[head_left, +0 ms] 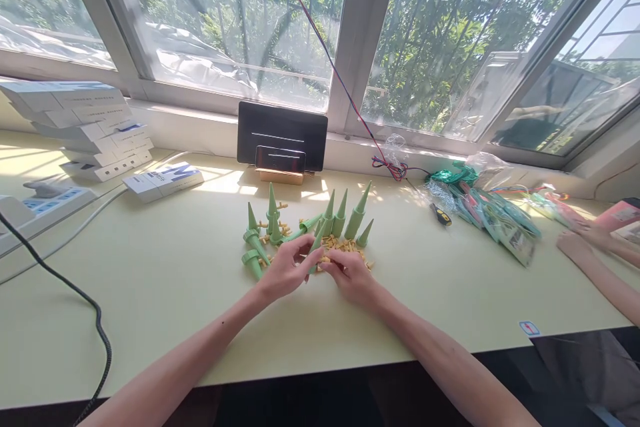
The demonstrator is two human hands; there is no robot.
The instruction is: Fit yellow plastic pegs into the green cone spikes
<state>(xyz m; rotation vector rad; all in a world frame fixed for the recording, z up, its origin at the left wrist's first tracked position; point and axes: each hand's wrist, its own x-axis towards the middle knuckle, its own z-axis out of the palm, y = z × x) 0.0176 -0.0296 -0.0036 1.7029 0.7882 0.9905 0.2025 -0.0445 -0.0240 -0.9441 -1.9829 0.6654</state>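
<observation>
My left hand (289,268) is closed around a green plastic cone spike (317,245), its pointed tip up and tilted right. Fingertips of my right hand (353,273) are pinched together beside that spike; what they hold, if anything, is too small to make out. Just beyond my hands lies a pile of small yellow plastic pegs (345,244). Several green cone spikes (356,215) stand upright behind the pile. To the left, more spikes and ring-topped green pieces (253,260) stand or lie tilted among yellow pegs.
A dark tablet (283,125) and a phone (280,160) lean near the window. White boxes (95,127) are stacked left, by a power strip (55,203) and cables. Right are a yellow-black cutter (441,215), bagged green items (493,217) and another person's hands (575,243).
</observation>
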